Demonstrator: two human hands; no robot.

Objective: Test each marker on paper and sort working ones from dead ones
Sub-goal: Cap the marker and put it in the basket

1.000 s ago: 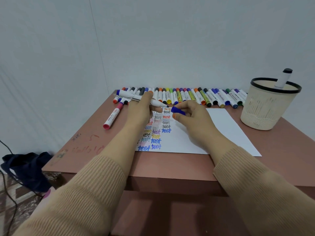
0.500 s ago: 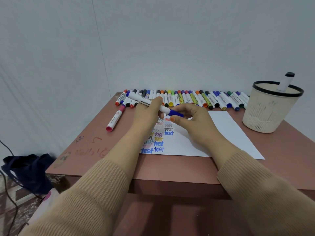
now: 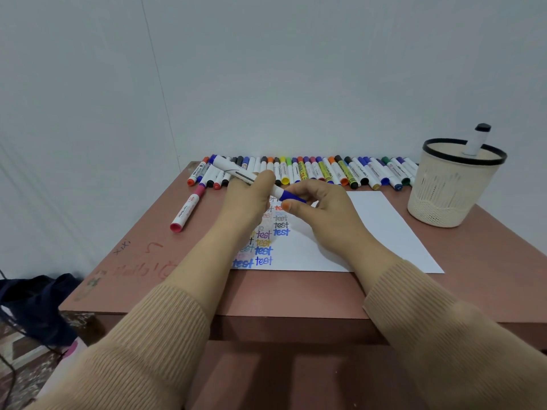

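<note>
**Blue marker held across both hands above the paper, cap end to the right.**

A pink marker (image 3: 186,213) is seen lying alone at the left of the surface (image 3: 142,232). The blue marker (image 3: 245,174) is grasped round its white barrel by the left hand (image 3: 248,199), with its long axis sloping from far left to near right. There the blue cap (image 3: 291,196) is pinched in the grip of the right hand (image 3: 322,214), so any pull or push would have to be made along that axis. Beneath, "test" is written repeatedly in many colours on the paper (image 3: 384,232). Labels in the row of markers (image 3: 325,171) cannot be read. One marker is stood in the basket (image 3: 453,190).
</note>
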